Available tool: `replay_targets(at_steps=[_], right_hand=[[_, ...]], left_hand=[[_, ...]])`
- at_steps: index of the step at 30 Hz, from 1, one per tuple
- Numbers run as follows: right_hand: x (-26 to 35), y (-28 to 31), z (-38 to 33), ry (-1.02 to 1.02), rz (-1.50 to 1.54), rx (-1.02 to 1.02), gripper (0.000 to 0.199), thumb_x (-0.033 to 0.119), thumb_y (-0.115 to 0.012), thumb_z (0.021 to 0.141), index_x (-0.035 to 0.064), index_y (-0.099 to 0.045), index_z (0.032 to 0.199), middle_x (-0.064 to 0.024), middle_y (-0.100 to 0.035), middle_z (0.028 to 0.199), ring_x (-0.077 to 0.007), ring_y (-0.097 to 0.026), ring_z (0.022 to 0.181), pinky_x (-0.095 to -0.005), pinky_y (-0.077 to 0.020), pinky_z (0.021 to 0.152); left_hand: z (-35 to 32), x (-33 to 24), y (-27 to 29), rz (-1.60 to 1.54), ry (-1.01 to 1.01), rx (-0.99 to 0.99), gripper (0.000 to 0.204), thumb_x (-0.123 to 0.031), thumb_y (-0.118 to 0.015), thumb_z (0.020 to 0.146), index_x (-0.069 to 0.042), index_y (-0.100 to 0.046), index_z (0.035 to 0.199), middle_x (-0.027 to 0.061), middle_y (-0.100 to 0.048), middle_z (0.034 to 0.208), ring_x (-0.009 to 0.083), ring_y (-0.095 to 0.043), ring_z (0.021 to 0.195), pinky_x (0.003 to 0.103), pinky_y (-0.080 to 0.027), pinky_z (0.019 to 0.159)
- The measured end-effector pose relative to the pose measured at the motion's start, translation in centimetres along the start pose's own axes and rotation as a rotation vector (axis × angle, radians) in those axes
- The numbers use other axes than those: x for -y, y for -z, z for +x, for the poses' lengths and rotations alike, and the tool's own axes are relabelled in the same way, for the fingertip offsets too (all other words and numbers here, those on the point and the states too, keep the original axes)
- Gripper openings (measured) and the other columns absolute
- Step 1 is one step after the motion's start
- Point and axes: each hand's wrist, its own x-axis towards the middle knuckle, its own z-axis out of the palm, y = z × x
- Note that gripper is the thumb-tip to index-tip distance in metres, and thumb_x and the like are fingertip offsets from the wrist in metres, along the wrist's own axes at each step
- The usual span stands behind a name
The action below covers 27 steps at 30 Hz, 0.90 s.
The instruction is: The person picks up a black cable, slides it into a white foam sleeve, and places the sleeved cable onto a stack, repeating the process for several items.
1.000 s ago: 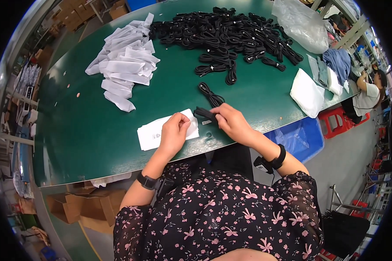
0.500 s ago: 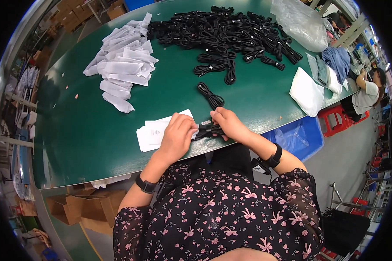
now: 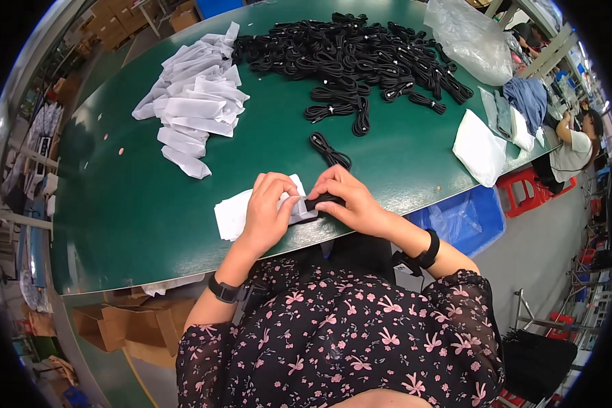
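Close to the table's near edge, my right hand (image 3: 350,200) is closed round a coiled black cable (image 3: 325,200). The left end of that coil meets a thin white pouch (image 3: 300,209), whose edge my left hand (image 3: 268,209) pinches between thumb and fingers. How much cable lies within the pouch is hidden by my fingers. Under and beside my left hand rests a stack of white sheets or cards (image 3: 231,214). Another tied black cable bundle (image 3: 329,149) lies just beyond my right hand.
Across the green table (image 3: 136,211), a heap of black cable bundles (image 3: 353,58) covers the far side. White pouches (image 3: 197,105) are piled at far left. A clear plastic bag (image 3: 469,41) and a white packet (image 3: 479,148) lie right. A blue bin (image 3: 466,221) stands below; a person (image 3: 574,149) sits beyond.
The cable coil has shifted left against the white pouch, and more of it is covered. My right hand has moved left, closer to my left hand, which has changed its pinch slightly.
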Motion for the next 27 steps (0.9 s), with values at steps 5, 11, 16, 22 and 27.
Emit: replay_targets(at_steps=[5,11,16,22,27], right_hand=[[0.3,0.0,1.4,0.195,-0.145,-0.072,0.026,-0.001,-0.07,0.082,0.0029,-0.062,0.106,-0.0114,-0.059,0.095,-0.0167,-0.057,0.082,-0.0281,-0.0499,0.074],[0.7,-1.6,2.5,-0.12,0.062,-0.341,0.033,-0.002,-0.071,0.08,0.0042,-0.06,0.111,-0.0121,-0.055,0.107,-0.0138,-0.057,0.073,-0.0262,-0.0498,0.069],[1.5,-0.6,4.3,-0.244,0.136,-0.244,0.04,0.005,-0.072,0.081,0.0017,-0.053,0.116,-0.0134,-0.054,0.114,-0.0147,-0.056,0.067,-0.0257,-0.0491,0.065],[-2.7,2.4,4.6,0.044,-0.859,-0.177,0.044,0.014,-0.071,0.081,0.0002,-0.051,0.117,-0.0172,-0.055,0.107,-0.0284,-0.059,0.078,-0.0369,-0.0515,0.069],[-5.9,1.4,1.8,-0.159,-0.848,-0.012,0.038,0.013,-0.066,0.082,0.0013,-0.053,0.116,-0.0179,-0.054,0.101,-0.0348,-0.058,0.084,-0.0433,-0.0507,0.073]], left_hand=[[1.1,-0.1,0.9,-0.117,0.12,-0.029,0.008,-0.001,-0.064,0.082,-0.002,-0.058,0.086,0.0085,-0.06,0.096,0.0211,-0.054,0.086,0.03,-0.045,0.07],[2.2,-0.3,1.8,-0.186,0.14,-0.042,0.007,-0.008,-0.062,0.087,-0.002,-0.058,0.088,0.0053,-0.059,0.099,0.0119,-0.05,0.085,0.024,-0.041,0.072],[3.1,0.9,2.2,-0.5,0.309,-0.106,0.007,-0.009,-0.061,0.091,-0.002,-0.06,0.091,0.0025,-0.06,0.097,0.0092,-0.053,0.081,0.023,-0.042,0.07],[6.0,6.3,9.4,-0.798,0.423,-0.378,0.015,-0.01,-0.059,0.093,-0.002,-0.061,0.106,0.0005,-0.059,0.094,0.0081,-0.054,0.078,0.021,-0.043,0.069],[3.5,1.7,5.8,-0.018,0.167,-0.231,0.015,-0.009,-0.063,0.089,-0.003,-0.062,0.103,0.0033,-0.059,0.094,0.0133,-0.057,0.081,0.026,-0.047,0.071]])
